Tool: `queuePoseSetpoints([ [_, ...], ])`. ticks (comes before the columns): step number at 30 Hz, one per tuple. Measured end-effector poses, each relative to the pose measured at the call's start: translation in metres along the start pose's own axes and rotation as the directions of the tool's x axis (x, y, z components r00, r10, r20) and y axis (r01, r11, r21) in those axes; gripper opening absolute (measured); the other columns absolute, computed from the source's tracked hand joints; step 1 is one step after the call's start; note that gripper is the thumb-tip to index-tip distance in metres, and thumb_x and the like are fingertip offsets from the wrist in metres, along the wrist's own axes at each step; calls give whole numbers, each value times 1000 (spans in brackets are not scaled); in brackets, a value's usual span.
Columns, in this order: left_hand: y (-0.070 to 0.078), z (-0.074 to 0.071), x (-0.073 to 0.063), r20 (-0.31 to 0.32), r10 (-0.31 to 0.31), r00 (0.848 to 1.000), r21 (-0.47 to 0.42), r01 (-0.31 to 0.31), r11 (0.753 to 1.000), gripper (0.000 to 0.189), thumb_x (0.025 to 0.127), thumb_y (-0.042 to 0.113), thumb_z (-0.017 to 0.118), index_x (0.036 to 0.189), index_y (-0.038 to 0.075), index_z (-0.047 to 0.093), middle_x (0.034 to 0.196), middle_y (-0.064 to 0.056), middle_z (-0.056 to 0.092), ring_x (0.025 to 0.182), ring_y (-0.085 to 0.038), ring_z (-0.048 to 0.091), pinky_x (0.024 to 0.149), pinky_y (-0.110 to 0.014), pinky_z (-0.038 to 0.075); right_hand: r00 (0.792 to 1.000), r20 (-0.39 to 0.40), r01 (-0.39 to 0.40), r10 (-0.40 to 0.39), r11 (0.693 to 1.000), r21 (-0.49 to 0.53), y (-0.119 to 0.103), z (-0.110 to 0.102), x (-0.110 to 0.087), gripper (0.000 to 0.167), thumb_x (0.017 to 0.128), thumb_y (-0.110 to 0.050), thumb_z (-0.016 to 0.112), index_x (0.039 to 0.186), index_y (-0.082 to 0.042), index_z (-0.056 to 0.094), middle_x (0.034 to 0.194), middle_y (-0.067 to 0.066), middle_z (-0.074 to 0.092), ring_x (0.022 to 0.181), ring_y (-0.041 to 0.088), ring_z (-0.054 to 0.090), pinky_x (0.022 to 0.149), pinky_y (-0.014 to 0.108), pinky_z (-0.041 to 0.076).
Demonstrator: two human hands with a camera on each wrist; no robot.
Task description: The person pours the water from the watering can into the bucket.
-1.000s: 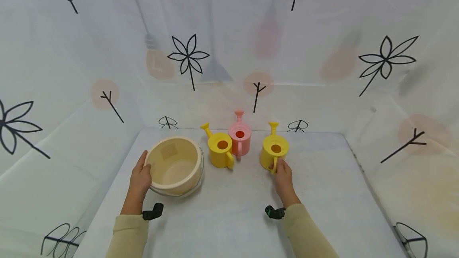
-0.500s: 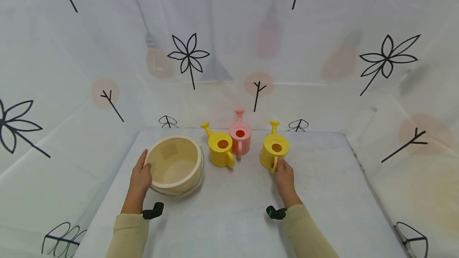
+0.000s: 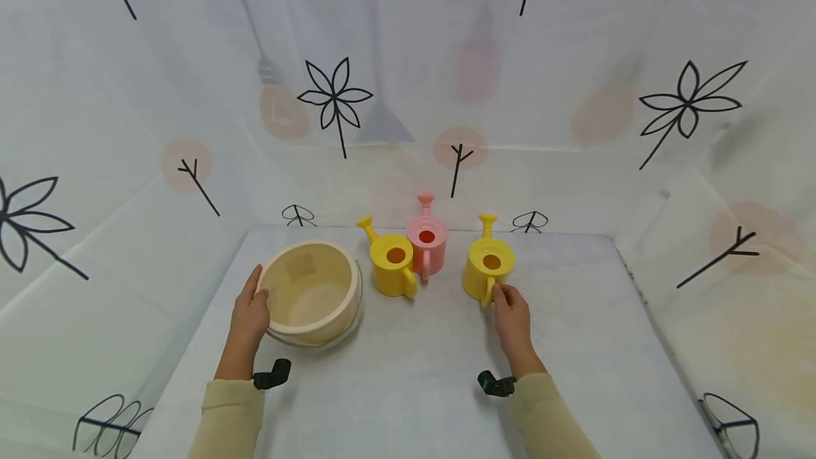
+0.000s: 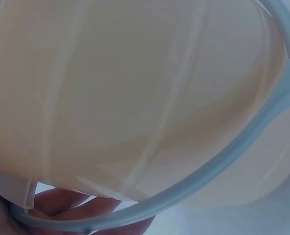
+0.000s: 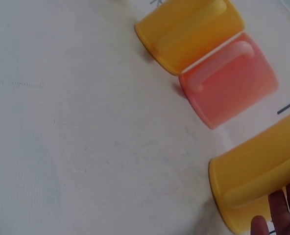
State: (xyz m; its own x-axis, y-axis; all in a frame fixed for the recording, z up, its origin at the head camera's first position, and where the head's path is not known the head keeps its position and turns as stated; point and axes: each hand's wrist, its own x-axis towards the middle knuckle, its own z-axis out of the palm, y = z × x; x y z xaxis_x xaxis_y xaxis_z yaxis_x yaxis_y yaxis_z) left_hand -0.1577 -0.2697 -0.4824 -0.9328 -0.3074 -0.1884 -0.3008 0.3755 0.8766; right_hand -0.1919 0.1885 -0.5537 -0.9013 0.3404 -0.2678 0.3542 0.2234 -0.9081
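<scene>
My left hand point(image 3: 250, 312) grips the left side of a cream bucket point(image 3: 309, 289); up close in the left wrist view, its fingers point(image 4: 86, 210) lie under the bucket by the grey-blue bail handle point(image 4: 218, 169). At the right, a yellow watering can point(image 3: 487, 264) stands upright on the table. My right hand point(image 3: 512, 314) is beside that can's handle. The right wrist view shows the fingertips point(image 5: 278, 210) close to the handle, thumb apart from it. Left of it stand a pink watering can point(image 3: 428, 243) and a second yellow watering can point(image 3: 390, 266), side by side.
The white table point(image 3: 395, 388) backs onto a pale curtain point(image 3: 408, 41) printed with flowers and twigs, which also rises at both sides. Behind the cans the table's far edge lies close to it.
My right hand has shifted a little right, away from the right yellow watering can's handle, and its fingers have loosened. The cans, the bucket and my left hand stay put.
</scene>
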Motion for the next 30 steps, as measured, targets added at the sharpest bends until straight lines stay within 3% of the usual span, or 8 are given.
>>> queuePoseSetpoints([
  [6,0,-1,1,-9,4,1000,-1,-4,1000,56,104,21,24,156,34,10,164,-1,10,151,-30,10,121,-53,12,998,-63,30,-29,999,30,0,-1,-3,39,100,-39,48,126,-10,54,122,9,55,107,23,52,87,31,49],
  [13,-3,-1,2,-4,-1,1000,-6,1,1000,55,104,22,24,156,33,10,164,-2,10,151,-31,10,121,-53,13,993,-117,36,-32,999,28,3,1,-8,34,98,-38,53,120,-11,57,112,7,57,97,21,51,75,21,48],
  [18,-1,-1,1,-11,3,1000,5,-3,1000,56,104,22,24,156,34,11,164,-2,10,151,-31,10,121,-54,13,982,-172,89,-78,995,56,2,4,-17,27,97,-33,56,113,-12,60,101,6,59,83,21,54,63,19,49],
  [30,-1,0,2,-7,-5,1000,5,5,1000,56,104,22,24,156,36,10,164,-2,11,151,-31,11,121,-54,13,982,-109,171,-154,969,176,-6,19,-28,18,96,-22,60,108,-9,61,97,10,61,72,15,61,65,18,55],
])
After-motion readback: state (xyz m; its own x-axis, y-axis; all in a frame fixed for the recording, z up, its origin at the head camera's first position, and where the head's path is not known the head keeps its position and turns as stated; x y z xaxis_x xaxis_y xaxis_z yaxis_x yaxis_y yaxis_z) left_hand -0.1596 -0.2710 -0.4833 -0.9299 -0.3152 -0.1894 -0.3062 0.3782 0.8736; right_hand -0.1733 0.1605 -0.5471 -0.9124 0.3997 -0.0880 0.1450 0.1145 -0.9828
